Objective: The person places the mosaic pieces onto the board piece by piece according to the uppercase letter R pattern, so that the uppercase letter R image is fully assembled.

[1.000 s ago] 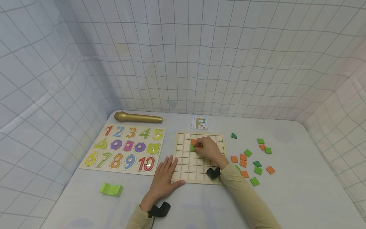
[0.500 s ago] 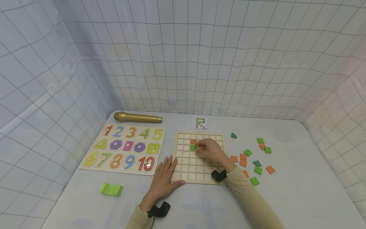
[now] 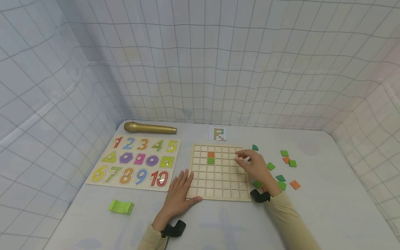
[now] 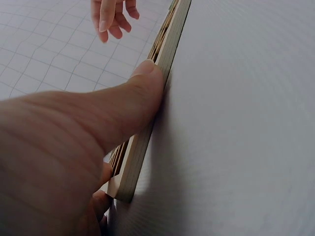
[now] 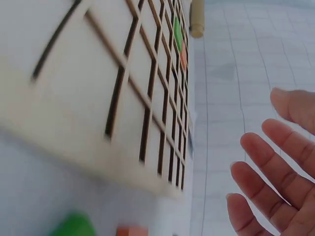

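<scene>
Pale tabletop, loose right grip now away from green tile, left grip relaxed.

Your right hand has left the green tile and shifted over to the right edge of the gridded board; its grip has opened out, thumb and fingertips now apart. You now see that tile whole, while your hand hides three orange tiles that showed earlier on the table.
</scene>
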`<state>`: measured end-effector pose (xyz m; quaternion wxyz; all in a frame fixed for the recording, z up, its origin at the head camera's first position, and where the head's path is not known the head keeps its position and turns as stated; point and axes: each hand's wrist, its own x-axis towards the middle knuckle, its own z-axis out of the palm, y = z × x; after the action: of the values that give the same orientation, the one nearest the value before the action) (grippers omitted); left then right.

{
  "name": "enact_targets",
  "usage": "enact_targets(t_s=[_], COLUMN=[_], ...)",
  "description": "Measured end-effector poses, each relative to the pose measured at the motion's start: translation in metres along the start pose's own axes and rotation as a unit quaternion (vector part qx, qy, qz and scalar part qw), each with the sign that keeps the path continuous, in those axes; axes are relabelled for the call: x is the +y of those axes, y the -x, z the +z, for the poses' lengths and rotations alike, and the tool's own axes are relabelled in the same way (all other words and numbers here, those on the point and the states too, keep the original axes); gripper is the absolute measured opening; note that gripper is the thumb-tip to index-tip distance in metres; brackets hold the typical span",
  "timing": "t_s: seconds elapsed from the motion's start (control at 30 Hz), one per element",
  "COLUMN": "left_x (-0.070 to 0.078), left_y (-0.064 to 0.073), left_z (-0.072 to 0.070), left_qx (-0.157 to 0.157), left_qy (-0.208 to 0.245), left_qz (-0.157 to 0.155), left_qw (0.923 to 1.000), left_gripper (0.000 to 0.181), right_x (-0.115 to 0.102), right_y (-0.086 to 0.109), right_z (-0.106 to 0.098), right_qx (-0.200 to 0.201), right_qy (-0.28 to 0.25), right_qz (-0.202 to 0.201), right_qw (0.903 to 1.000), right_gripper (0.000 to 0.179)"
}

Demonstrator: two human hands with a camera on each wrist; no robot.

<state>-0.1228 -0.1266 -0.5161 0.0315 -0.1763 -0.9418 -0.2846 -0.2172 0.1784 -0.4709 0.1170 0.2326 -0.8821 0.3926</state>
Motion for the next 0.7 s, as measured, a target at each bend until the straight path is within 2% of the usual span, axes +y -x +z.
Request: enact_targets(t_s=[0.3,0.7], left_x=[0.000,0.000], left_y=[0.000,0.000], left_z=[-0.001,-0.002], left_qx=[-0.001,-0.004], left_qy=[0.001,0.001], left_qz=[-0.002,-0.001], left_qw=[1.0000,1.0000], left_gripper=[0.088,0.089], right_x=[0.010,0.019], right_y=[0.021,0.035], right_z=[-0.028,-0.039], right_qx=[0.001,-0.046], right_qy=[0.054,0.093], right_qz=[0.023,0.059], right_qw=[0.9983,0.9928], right_gripper=[0.032,0.032])
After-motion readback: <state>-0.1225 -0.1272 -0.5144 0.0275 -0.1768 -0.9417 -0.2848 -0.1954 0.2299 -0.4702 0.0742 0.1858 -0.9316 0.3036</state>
